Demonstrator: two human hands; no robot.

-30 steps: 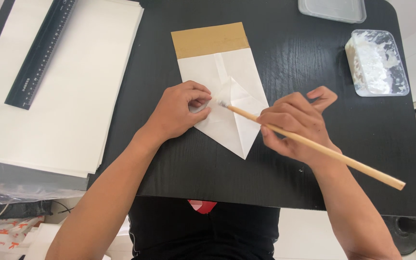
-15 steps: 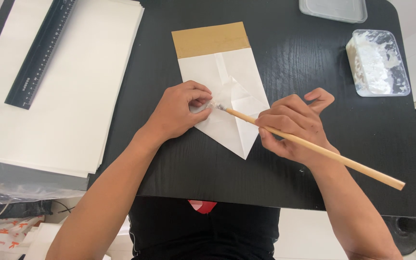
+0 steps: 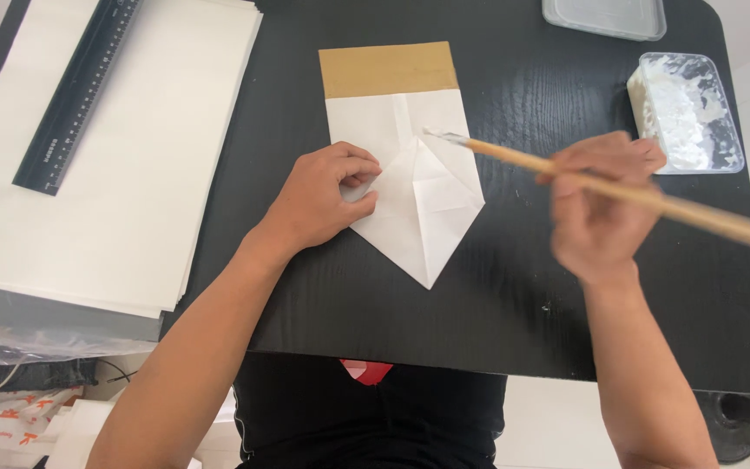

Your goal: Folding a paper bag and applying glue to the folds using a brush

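Seen from above, a person sits at the near edge of a black wood-grain table point(image 3: 514, 304), both bare forearms reaching forward over it.

The left hand point(image 3: 323, 200) lies palm down, fingers curled loosely, pressing on the left side of a white folded paper sheet point(image 3: 423, 187) near the middle of the table. The paper's lower end is folded into a point that aims toward the near edge, and its upper end carries a brown kraft paper strip point(image 3: 388, 69) toward the far edge.

The right hand point(image 3: 601, 204) is lifted above the table to the right of the paper, blurred, with its fingers wrapped around a long thin wooden stick point(image 3: 653, 195). The stick slants across the hand. Its whitish tip hovers over the upper right part of the paper, and its other end runs off toward the right edge.

At the far right corner sits a clear plastic tray holding white paste point(image 3: 692, 108), with a clear plastic lid point(image 3: 605, 17) beside it at the far edge. Along the left edge lies a stack of large white sheets point(image 3: 132, 174), with a black ruler point(image 3: 75, 91) on top.
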